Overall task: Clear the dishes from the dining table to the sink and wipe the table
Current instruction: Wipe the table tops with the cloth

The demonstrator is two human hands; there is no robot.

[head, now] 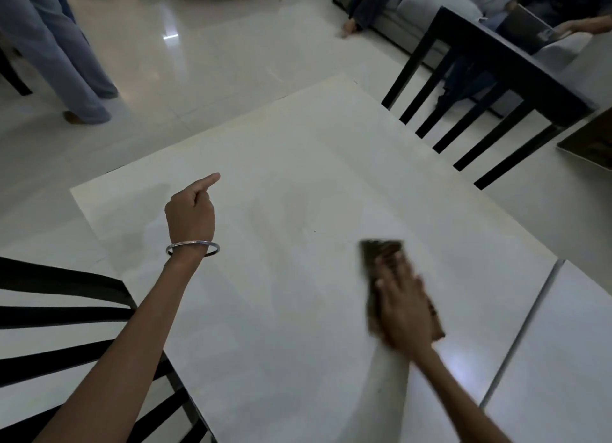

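Now, blurred dark-brown cloth (381, 255) flat under straight-fingered right hand (404, 307), left hand (190, 214) curled, empty.

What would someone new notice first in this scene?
The right hand pressing a dark cloth flat on the white table, blurred, at lower right. Left of it, the left hand is over the table with its forefinger pointing, a silver bangle on the wrist.

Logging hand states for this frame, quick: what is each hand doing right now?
Left hand: closed, fingers curled with one sticking out, holding nothing.
Right hand: open, fingers pressing flat on the brown cloth.
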